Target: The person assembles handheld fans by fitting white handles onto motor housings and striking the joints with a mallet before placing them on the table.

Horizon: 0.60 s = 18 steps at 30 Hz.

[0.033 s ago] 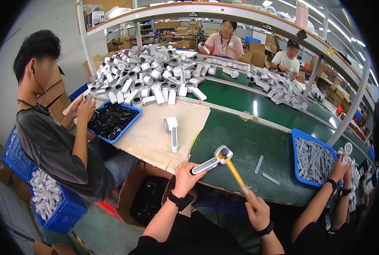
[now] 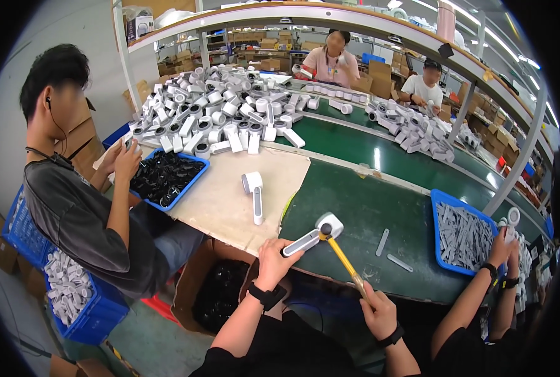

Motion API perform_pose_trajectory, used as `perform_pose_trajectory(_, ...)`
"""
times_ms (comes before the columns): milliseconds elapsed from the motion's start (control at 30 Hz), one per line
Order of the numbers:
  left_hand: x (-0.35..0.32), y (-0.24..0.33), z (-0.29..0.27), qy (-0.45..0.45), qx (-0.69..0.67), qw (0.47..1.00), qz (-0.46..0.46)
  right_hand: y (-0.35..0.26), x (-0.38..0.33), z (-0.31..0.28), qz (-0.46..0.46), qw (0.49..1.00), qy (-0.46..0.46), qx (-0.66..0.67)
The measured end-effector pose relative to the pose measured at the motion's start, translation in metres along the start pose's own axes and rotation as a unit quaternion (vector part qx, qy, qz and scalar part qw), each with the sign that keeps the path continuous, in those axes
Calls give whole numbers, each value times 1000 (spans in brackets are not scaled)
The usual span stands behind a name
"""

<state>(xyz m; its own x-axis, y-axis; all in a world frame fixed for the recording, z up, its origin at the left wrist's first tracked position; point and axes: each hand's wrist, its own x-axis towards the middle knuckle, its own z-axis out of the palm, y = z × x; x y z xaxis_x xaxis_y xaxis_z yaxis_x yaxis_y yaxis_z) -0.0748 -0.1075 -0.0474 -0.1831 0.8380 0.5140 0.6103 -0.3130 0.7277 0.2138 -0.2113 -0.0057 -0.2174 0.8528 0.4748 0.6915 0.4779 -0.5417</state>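
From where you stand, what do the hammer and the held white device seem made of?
Hammer handle: smooth yellow, perhaps painted wood or plastic; the color settles neither. Hammer head: dark, rubber or metal, I can't tell. White device: probably hard plastic, satin finish, judging by its smooth, rounded, molded-looking shell.

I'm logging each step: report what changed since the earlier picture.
The right hand and its hammer have shifted slightly left. Nothing was taken or let go. The left hand holds the device as before; the two strips lie unmoved.
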Motion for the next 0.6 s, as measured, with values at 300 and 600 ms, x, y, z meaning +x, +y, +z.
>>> perform_pose_trajectory(300, 0, 2, -4, -12, 2, 1000, -1, -1, 5, 2, 47, 998, -30, 16)
perform_pose_trajectory(600, 13, 12, -7, -63, 78, 989, 104, 7, -8, 14, 106, 974, 51, 192)
